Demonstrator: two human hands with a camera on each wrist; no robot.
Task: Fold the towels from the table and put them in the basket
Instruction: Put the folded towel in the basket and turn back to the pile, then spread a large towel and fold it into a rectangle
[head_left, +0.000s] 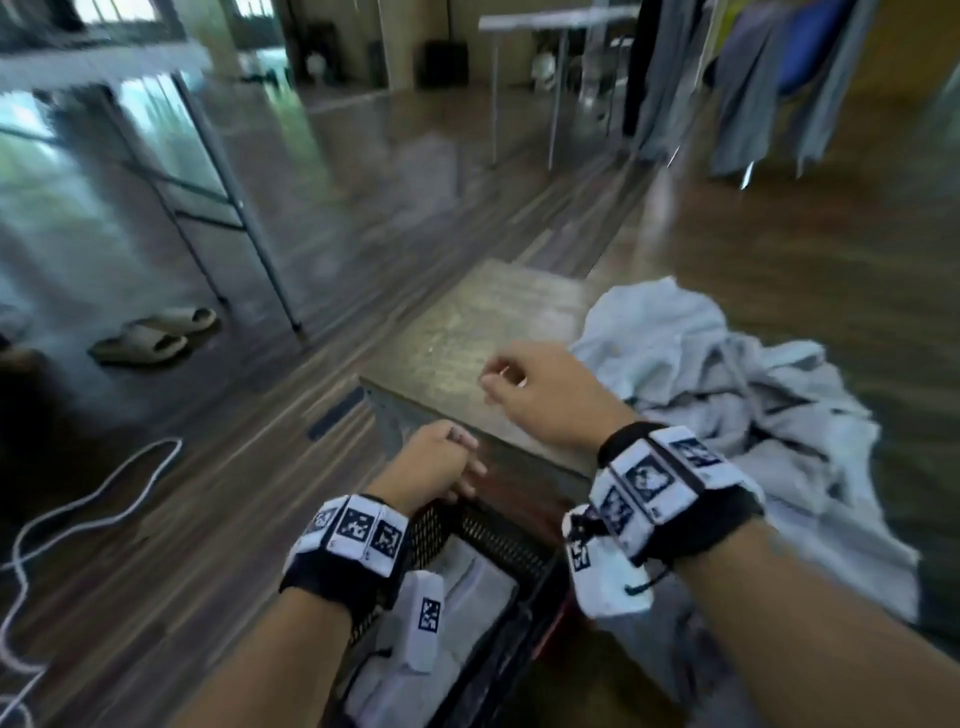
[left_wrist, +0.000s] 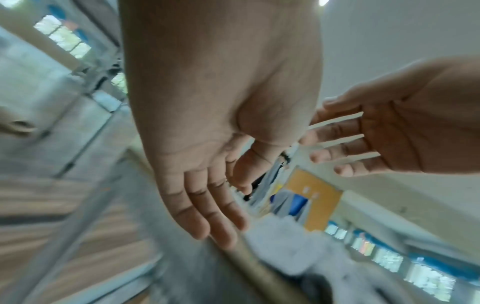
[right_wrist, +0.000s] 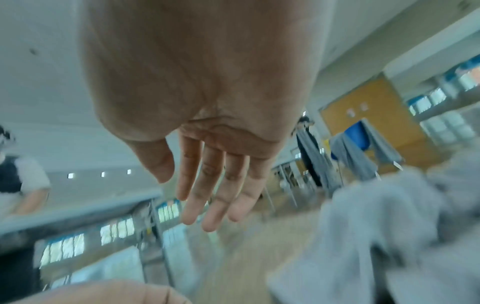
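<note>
Slippers (head_left: 153, 335) and white cable (head_left: 78, 509) lie left of basket (head_left: 498, 540); both hands (head_left: 436, 462) (head_left: 545, 395) loose, empty.

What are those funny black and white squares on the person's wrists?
Each wrist wears a black strap carrying white blocks printed with black square codes. The left wrist band shows three blocks in a row, and a white box with another code hangs below it. The right wrist band has several bigger blocks, a white box beneath and a thin dark cord. Both forearms are bare, with no sleeves.
</note>
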